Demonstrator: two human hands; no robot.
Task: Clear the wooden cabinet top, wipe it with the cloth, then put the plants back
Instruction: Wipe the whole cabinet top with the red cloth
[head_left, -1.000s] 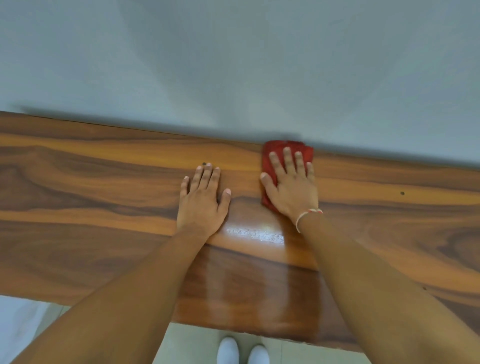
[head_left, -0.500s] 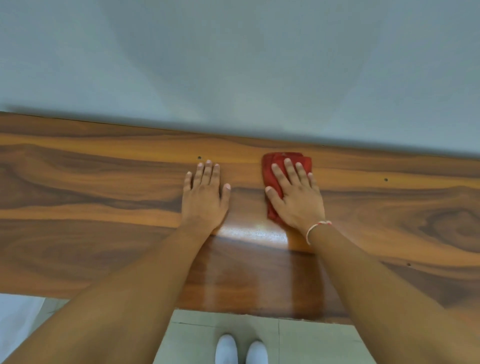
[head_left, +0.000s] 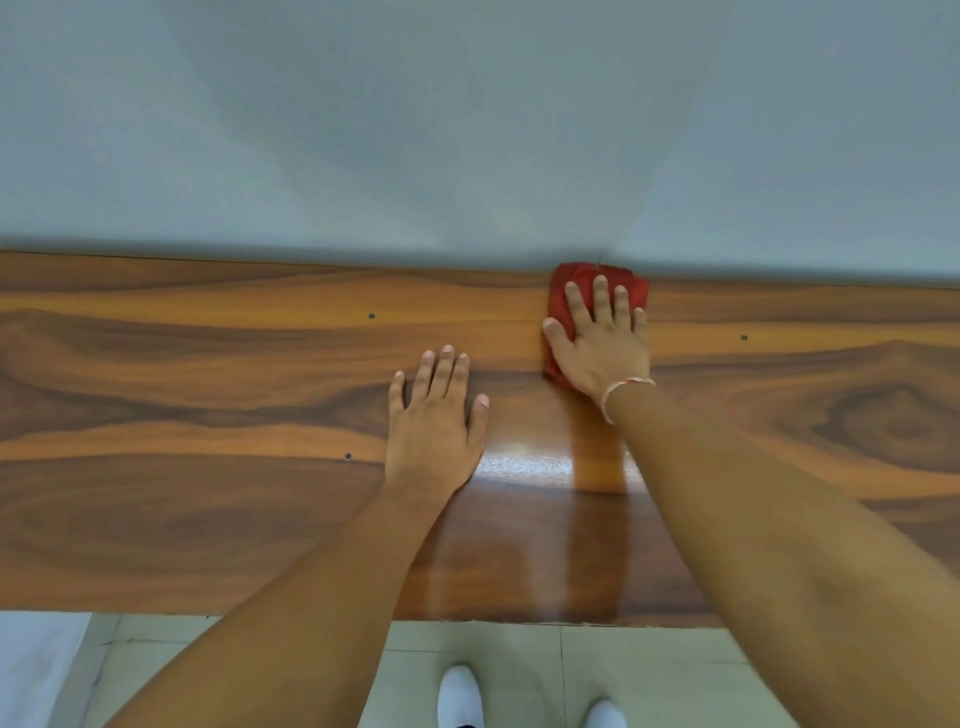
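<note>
Cloth (head_left: 569, 291) lengthwise toward wall (head_left: 467, 130)

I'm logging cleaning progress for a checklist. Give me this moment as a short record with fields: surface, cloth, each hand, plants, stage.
surface: wooden cabinet top, glossy, against the grey wall
cloth: red cloth, at the top's back edge by the wall
right hand: flat on the cloth, fingers straight, pressing it down
left hand: flat on bare wood, beside the cloth, not touching it
plants: none in view
stage: wiping; plants not yet put back
floor: white shoes on tiles
</note>
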